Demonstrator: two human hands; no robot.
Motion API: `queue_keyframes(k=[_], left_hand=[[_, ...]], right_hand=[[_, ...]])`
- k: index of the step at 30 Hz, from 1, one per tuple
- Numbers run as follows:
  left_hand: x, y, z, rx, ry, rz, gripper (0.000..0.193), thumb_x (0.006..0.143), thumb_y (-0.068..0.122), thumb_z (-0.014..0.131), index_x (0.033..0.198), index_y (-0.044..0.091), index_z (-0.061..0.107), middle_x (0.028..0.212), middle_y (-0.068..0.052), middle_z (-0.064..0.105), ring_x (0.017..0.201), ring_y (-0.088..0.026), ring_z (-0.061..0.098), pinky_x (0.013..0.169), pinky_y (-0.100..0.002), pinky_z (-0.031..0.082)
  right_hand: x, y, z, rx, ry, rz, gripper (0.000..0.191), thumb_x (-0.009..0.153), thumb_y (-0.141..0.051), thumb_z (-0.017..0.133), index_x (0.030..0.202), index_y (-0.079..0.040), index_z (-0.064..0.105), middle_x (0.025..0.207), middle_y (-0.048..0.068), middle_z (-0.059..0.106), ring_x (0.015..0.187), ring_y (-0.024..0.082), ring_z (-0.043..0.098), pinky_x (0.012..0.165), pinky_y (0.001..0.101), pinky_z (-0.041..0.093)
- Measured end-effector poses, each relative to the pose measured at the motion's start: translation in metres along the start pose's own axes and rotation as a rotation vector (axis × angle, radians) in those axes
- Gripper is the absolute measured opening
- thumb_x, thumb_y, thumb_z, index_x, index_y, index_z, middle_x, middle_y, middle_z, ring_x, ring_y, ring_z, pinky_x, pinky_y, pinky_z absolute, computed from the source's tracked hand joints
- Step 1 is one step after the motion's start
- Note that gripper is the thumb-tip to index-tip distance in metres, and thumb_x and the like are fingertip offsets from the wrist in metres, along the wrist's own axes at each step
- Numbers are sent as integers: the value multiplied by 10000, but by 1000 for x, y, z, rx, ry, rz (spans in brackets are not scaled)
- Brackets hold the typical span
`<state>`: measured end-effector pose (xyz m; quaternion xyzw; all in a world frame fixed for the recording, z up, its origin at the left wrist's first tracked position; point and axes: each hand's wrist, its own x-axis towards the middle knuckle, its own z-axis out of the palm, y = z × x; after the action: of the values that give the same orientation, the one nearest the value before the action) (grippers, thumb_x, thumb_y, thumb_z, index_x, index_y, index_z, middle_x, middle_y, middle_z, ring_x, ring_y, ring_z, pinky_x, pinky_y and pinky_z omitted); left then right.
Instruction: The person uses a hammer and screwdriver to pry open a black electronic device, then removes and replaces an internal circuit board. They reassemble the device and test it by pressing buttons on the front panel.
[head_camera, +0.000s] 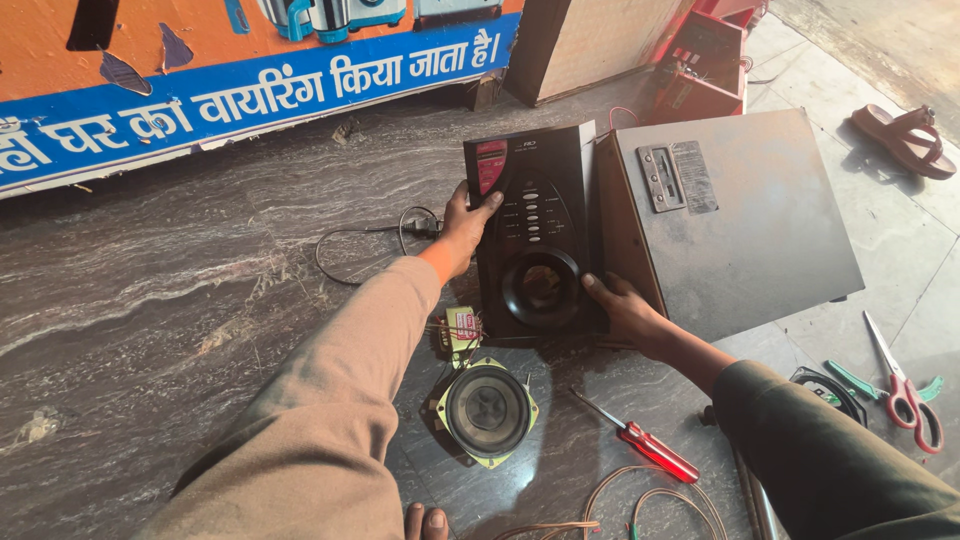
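A black speaker cabinet (720, 215) lies on its side on the marble floor. Its black front panel (530, 230) with small buttons and a round port faces up at me. My left hand (465, 222) grips the panel's left edge near a red label. My right hand (625, 312) holds the panel's lower right corner where it meets the cabinet. A loose round speaker driver (487, 410) on a square metal frame lies just below the panel, wired to a small transformer (460, 330).
A red-handled screwdriver (645, 445) lies right of the driver. Red-handled scissors (900, 385) and a green tool (855, 382) rest at the right. Loose wires (640, 500) curl at the bottom, a black cable (375, 240) at the left. A sandal (905, 140) sits far right.
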<state>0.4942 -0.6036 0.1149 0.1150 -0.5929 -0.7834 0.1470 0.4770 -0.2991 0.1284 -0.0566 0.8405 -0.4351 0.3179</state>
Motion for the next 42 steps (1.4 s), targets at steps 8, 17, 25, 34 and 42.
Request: queue_keyframes(k=[8,17,25,34,42], left_hand=[[1,-1,1,8,16,12,531,868,338,777,1296,111,559,1197,-90,696,1122,-223,656,947,-389,539],[-10,19,10,181,66,-61,975,626,447,919,1343,33,405,1296,-166,628,1198,-264,654,991,-382,575],[-9,22,17,331,133,-94,1060,602,518,908,1343,-18,372,1321,-237,533,1232,-325,613,995,-392,570],[-10,26,20,362,123,-190,1180,586,561,878,1409,-22,266,1407,-272,398,1329,-383,502,1030,-445,544],[-7,26,26,446,159,-229,1351,573,587,900,1495,-44,140,1474,-321,315,1395,-453,415,1088,-504,475]], right_hand=[[-3,-4,1,58,-39,-38,1071,870,-681,537,1577,40,180,1603,254,361,1524,317,321,1222,430,276],[-3,-6,-1,-3,-30,4,1074,906,-685,504,1592,35,100,1631,271,254,1549,346,220,1234,474,231],[-4,-8,1,13,-28,-8,1072,897,-680,513,1595,28,112,1632,260,271,1548,334,232,1237,457,228],[-3,-6,2,56,-11,-20,1057,896,-653,545,1588,29,129,1620,245,308,1537,310,267,1232,427,240],[3,-1,2,20,-21,-9,1097,891,-678,531,1595,36,85,1635,269,254,1544,334,243,1235,437,243]])
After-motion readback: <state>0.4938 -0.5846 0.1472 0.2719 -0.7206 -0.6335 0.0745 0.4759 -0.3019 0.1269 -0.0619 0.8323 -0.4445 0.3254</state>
